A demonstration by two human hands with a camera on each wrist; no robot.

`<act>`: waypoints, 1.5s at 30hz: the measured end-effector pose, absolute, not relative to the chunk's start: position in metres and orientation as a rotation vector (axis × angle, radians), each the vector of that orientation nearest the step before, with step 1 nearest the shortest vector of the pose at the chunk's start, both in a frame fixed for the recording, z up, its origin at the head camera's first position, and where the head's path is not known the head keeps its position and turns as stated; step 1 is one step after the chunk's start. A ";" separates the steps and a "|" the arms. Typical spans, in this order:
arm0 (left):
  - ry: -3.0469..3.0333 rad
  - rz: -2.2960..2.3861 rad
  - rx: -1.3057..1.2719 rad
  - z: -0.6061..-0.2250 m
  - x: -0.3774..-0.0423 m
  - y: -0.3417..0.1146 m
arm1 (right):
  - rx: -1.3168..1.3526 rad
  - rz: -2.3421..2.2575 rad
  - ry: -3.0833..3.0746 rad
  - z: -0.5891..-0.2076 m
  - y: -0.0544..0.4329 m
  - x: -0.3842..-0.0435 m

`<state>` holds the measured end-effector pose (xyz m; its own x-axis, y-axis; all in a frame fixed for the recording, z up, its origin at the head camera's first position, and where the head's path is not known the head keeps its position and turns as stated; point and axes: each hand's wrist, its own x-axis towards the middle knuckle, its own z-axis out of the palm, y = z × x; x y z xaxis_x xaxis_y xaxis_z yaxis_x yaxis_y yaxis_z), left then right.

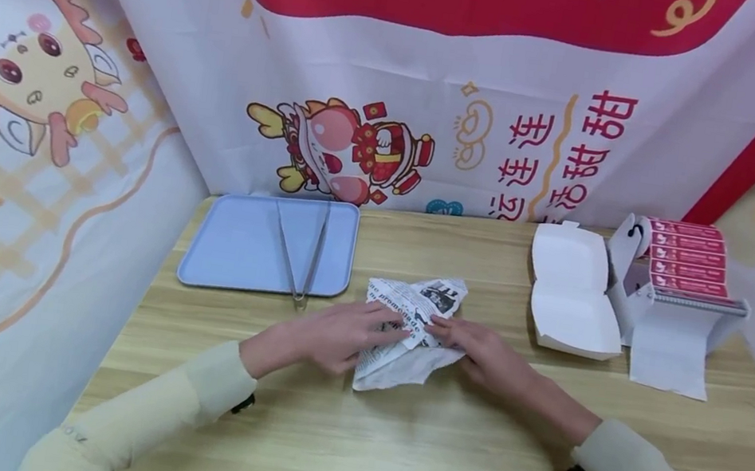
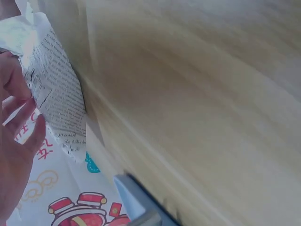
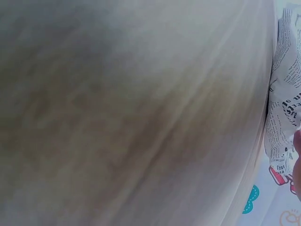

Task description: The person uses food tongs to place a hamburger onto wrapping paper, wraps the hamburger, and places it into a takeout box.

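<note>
Head view: one folded, white, newsprint-patterned paper wrap (image 1: 420, 302), on a pale wood-grain table (image 1: 353, 457) between two hands; left hand (image 1: 345, 335), thumb and forefinger spread over it, touching without grasping; right hand (image 1: 487, 355), fingertips on its opposite side, pinch or press indeterminable; metal tongs (image 1: 301, 283) on a blue rectangular tray (image 1: 231, 247); opened white clamshell box (image 1: 571, 275) beside a red-label roll dispenser (image 1: 687, 271). Left wrist view: wrap at left, fingers against its edge. Right wrist view: wrap at right, hand mostly cut off.
</note>
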<state>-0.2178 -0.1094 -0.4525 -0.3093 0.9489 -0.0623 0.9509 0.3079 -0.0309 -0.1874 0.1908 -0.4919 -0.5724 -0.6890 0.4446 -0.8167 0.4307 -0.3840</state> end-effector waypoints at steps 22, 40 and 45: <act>2.679 0.161 1.671 -0.477 -0.206 -0.122 | 1.171 1.081 -2.654 -0.487 0.191 -0.189; 2.589 0.305 1.752 -0.473 -0.217 -0.133 | 1.452 0.645 -2.396 -0.503 0.196 -0.209; 2.567 0.395 1.747 -0.473 -0.221 -0.136 | 1.458 0.725 -2.418 -0.502 0.199 -0.212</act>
